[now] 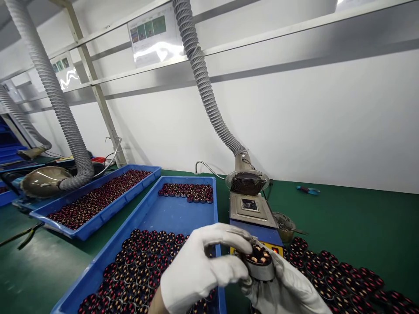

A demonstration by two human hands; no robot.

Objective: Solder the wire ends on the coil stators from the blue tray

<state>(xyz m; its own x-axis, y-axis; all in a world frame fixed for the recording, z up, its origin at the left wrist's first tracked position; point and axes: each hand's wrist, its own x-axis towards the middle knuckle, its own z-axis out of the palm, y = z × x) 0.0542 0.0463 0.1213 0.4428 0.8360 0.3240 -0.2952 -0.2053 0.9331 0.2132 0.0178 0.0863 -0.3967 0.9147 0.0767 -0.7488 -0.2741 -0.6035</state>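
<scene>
A small round motor stator (261, 264) with a metal outer ring and copper windings sits between my two white-gloved hands. My right hand (284, 285) grips it from below and from the right. My left hand (206, 264) reaches in from the left, its thumb and fingers closed at the stator's near-left edge. Those fingertips partly cover that side of the piece. Behind the hands stands a solder pot (253, 211) with a square well, its front panel partly hidden by my gloves.
Left of me lies a blue tray (183, 213) with stators in two groups. Another full blue tray (88, 231) is farther left. Loose stators (334, 274) cover the green bench at right. A ribbed hose (209, 91) hangs over the pot, beside a small bowl (284, 226). Blue-handled cutters (307, 190) lie behind.
</scene>
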